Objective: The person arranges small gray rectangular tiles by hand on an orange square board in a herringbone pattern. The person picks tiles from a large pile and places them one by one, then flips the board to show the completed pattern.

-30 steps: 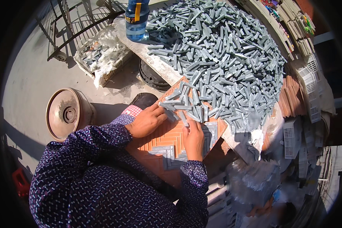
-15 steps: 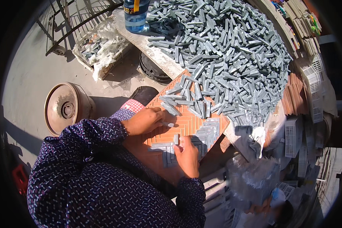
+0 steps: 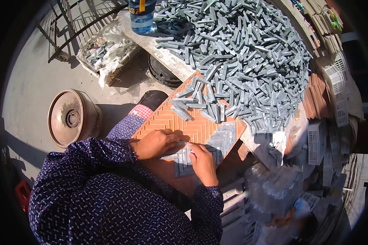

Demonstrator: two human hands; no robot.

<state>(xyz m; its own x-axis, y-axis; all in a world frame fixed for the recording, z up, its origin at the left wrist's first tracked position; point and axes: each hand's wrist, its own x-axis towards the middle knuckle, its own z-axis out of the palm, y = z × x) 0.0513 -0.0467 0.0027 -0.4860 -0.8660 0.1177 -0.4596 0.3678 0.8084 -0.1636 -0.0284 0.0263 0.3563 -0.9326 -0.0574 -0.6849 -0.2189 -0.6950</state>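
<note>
An orange tray with raised herringbone ridges lies tilted in front of me. Grey stone strips fill the grooves along its near and right sides. My left hand is low over the middle of the tray, fingers pinched on a small grey strip, mostly hidden by the fingertips. My right hand rests over the laid strips, its thumb and forefinger drawn together beside the left fingertips. Whatever is between them is hidden. Several loose strips lie across the tray's far part.
A large heap of grey strips covers the table beyond the tray. A blue-tinted water bottle stands at the table's left corner. Leftward are a round lidded drum and a plastic-lined crate. White crates stand right.
My left hand has moved down and slightly right with its strip, closer to my right fingertips. The right hand has shifted slightly up, and the strip upright in its pinch no longer shows clearly.
</note>
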